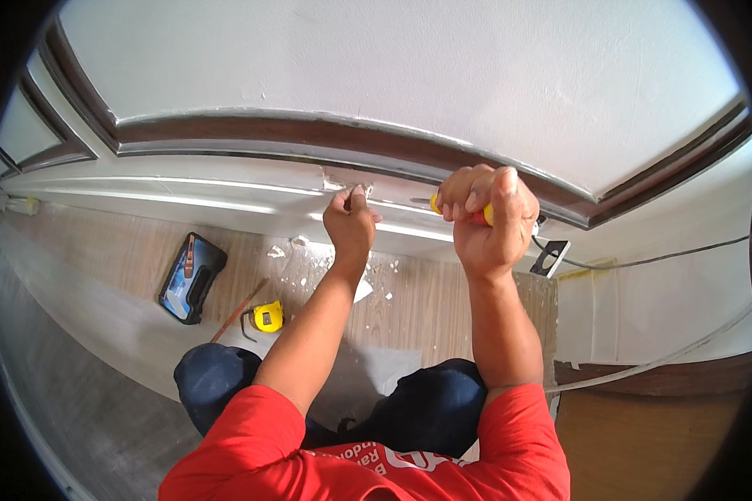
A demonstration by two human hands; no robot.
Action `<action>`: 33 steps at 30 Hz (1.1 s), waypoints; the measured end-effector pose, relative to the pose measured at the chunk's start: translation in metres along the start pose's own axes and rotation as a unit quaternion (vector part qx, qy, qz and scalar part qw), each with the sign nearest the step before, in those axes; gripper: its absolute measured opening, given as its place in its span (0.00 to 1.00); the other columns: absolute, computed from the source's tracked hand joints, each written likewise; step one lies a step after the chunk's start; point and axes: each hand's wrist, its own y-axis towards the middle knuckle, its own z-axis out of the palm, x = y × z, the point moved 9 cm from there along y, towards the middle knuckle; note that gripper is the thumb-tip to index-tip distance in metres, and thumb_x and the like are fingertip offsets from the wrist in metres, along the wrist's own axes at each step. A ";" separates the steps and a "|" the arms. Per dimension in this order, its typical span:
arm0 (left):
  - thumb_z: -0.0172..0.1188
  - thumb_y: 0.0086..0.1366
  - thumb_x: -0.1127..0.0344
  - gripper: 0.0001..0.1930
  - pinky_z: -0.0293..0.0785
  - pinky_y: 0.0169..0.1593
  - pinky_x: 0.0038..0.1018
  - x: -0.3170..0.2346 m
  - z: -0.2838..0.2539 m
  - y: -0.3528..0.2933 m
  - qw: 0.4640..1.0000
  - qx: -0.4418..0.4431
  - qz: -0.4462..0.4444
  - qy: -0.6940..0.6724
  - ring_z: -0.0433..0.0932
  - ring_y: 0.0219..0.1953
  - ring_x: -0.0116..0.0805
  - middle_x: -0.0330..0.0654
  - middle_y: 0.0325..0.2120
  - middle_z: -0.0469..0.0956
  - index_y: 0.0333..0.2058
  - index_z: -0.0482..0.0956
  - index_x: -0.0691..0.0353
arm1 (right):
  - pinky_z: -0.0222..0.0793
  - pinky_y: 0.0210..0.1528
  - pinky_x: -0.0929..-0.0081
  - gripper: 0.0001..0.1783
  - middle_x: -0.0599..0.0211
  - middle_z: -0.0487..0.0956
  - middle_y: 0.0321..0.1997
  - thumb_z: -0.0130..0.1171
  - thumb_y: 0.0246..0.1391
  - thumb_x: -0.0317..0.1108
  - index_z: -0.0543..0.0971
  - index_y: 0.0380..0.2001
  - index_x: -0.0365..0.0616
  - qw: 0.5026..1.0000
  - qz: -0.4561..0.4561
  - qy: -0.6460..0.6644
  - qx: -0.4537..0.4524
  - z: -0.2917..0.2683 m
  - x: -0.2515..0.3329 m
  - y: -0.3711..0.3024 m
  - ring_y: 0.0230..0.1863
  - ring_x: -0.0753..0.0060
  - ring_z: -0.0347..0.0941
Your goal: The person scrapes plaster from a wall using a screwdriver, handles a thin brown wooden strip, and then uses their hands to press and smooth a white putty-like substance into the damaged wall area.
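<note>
My right hand is wrapped around the yellow and red handle of a screwdriver. Its thin metal shaft points left along the wall, apart from my other hand. At a ragged broken hole in the white wall, just under the dark trim, my left hand has its fingertips pinched together. Whatever those fingers hold, if anything, is hidden. White crumbs and chips of wall material lie scattered on the floor below.
On the wood-look floor to the left are a black tool case, a yellow tape measure and a thin brown rod. A socket plate hangs by a dark cable at right. A brown wooden surface stands lower right.
</note>
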 end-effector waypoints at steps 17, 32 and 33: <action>0.69 0.61 0.61 0.13 0.76 0.32 0.32 -0.027 -0.013 -0.040 0.888 0.116 0.260 0.362 0.80 0.25 0.39 0.49 0.24 0.79 0.35 0.84 0.67 | 0.63 0.22 0.76 0.27 0.61 0.72 0.15 0.44 0.72 0.40 0.72 0.18 0.38 1.000 -0.025 0.009 -0.002 0.009 0.017 0.004 0.17 0.74 0.67; 0.61 0.62 0.64 0.11 0.76 0.38 0.37 -0.030 0.008 0.014 0.940 0.061 0.183 0.281 0.83 0.31 0.50 0.54 0.27 0.83 0.32 0.84 0.67 | 0.64 0.22 0.76 0.26 0.61 0.72 0.16 0.44 0.72 0.38 0.71 0.17 0.37 1.000 -0.026 -0.010 0.008 0.002 0.026 -0.001 0.17 0.74 0.67; 0.61 0.62 0.64 0.11 0.76 0.38 0.38 -0.029 0.009 0.017 0.936 0.069 0.185 0.290 0.83 0.30 0.50 0.54 0.26 0.83 0.32 0.84 0.67 | 0.64 0.22 0.76 0.26 0.61 0.72 0.16 0.44 0.72 0.38 0.71 0.18 0.38 1.000 -0.026 -0.013 0.012 0.003 0.023 -0.002 0.17 0.74 0.67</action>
